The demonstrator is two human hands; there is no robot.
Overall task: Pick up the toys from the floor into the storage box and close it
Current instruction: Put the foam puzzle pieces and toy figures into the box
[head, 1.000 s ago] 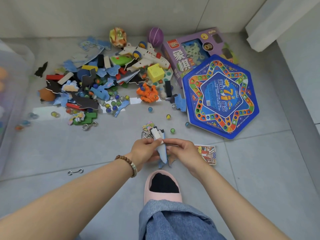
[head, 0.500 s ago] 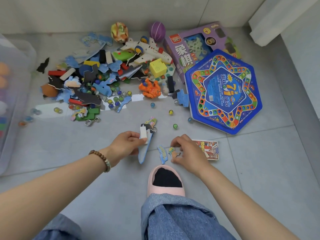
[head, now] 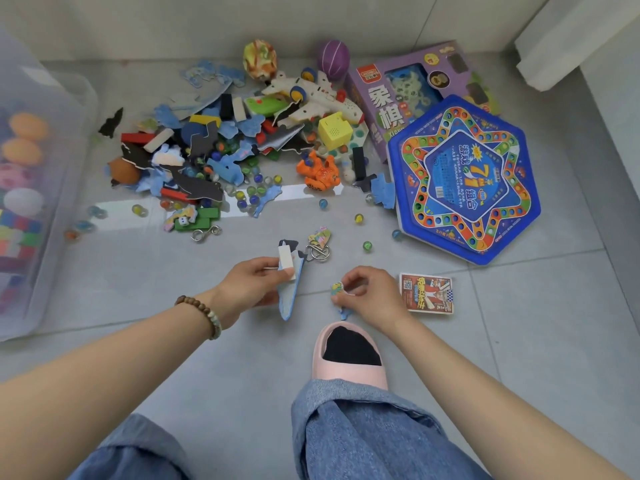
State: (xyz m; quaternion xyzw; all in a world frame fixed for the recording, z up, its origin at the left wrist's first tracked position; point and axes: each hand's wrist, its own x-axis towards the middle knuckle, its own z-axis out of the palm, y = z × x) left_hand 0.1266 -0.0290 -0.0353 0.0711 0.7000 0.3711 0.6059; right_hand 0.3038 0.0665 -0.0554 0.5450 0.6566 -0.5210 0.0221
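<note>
The left hand (head: 254, 284) is clamped on a small stack: a white block (head: 286, 261) pressed against a flat blue puzzle piece (head: 291, 294) that hangs down from the grip. The right hand (head: 369, 294) pinches a small colourful puzzle piece (head: 336, 289) between thumb and fingertips; a second blue scrap appears to sit under that hand, but the view there is poor. The hands are apart, near the pink slipper (head: 349, 358).

The storage box (head: 52, 202) stands at the far left, open and part filled. Most toys remain in a pile (head: 225, 154) on the floor (head: 519, 341) beyond the hands, with loose marbles (head: 367, 245), a metal ring puzzle (head: 317, 252), a card pack (head: 427, 292) and a blue hexagonal game board (head: 464, 178) on the right.

Handling: the puzzle pieces look light, thin and slightly flexible; take hold at the edges, stacked flat. Marbles are hard, smooth and will likely roll; scoop them in a cupped palm
</note>
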